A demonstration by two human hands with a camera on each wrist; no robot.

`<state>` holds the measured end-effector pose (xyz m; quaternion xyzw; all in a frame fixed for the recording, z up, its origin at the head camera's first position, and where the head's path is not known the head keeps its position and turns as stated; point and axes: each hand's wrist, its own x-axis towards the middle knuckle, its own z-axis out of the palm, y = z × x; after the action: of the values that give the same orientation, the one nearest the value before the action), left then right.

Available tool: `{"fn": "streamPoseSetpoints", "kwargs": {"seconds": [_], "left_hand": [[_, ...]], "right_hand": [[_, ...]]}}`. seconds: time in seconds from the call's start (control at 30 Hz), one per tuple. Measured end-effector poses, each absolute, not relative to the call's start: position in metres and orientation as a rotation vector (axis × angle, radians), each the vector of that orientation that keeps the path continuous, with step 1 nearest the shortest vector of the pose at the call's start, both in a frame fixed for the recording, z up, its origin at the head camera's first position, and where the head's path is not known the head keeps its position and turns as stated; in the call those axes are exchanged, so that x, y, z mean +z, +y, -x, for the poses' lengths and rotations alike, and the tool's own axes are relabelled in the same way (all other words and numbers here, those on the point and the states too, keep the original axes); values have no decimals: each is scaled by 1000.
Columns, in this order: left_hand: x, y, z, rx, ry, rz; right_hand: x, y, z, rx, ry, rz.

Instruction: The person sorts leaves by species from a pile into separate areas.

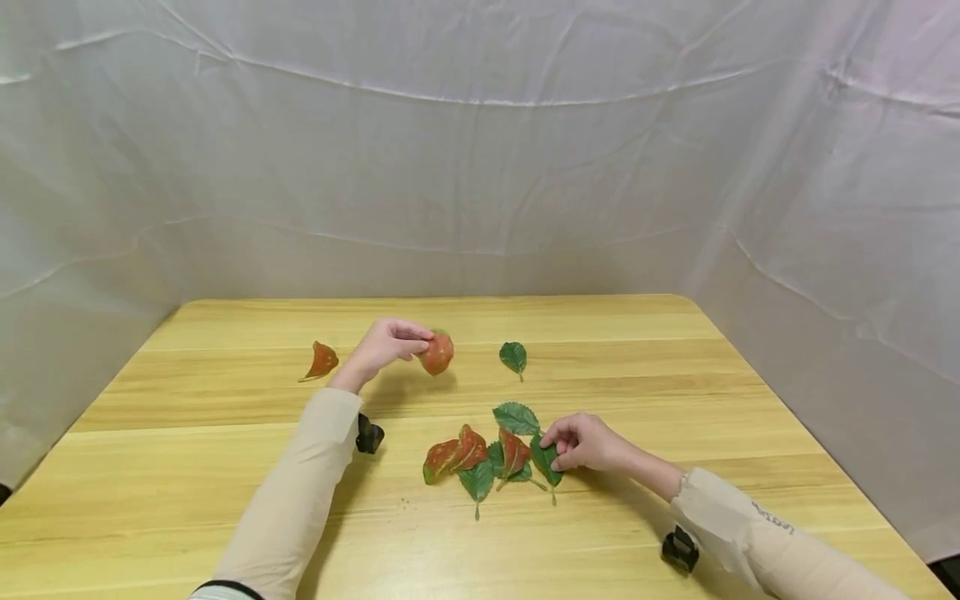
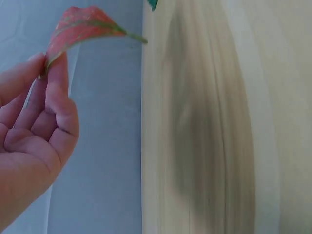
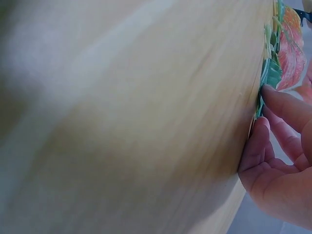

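Pale, creased sheeting (image 1: 450,167) is hanging behind and beside a yellow wood-grain worktop (image 1: 225,500). Above its far half, the left hand (image 1: 388,343) is pinching a red leaf (image 1: 438,355) by its edge in a narrow grip. Nearer the front, the right hand (image 1: 590,443) is touching a green leaf (image 1: 543,458) beside a leaf cluster (image 1: 471,447); whether that grip is pinching or merely pressing, I cannot quite tell. A lone red leaf (image 1: 325,359) and a lone green leaf (image 1: 513,356) are lying farther back.

Right hand (image 3: 282,170) pinches green leaf (image 3: 274,74) low over wood-grain desk (image 3: 146,122), red leaf (image 3: 291,61) just beside it, desk partly blurred.
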<state>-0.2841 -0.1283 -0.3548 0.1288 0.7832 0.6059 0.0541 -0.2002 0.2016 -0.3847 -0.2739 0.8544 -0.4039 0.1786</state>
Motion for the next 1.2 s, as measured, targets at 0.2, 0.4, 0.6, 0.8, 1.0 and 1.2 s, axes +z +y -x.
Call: {"fn": "streamPoseSetpoints", "kwargs": {"seconds": [0.2,0.4,0.6,0.8,1.0,1.2], "left_hand": [[-353,-145,286,1765,2485,-335],[-350,-163,285,1705,2485,-362],[-346,-180,284,1606,2599,-293],[-343,-189,280,1578,2623,-194],[-342,-200,278,1386,2762,-174],[-343,-208,278,1302,2807,-152]], "right_hand": [[-385,202,201,-1133,2423,787],[-385,202,201,-1154,2408,782],[-385,202,202,-1149,2409,781],[-383,202,201,-1149,2406,783],[-384,202,200,-1130,2418,794],[-385,201,200,-1127,2425,780]]}}
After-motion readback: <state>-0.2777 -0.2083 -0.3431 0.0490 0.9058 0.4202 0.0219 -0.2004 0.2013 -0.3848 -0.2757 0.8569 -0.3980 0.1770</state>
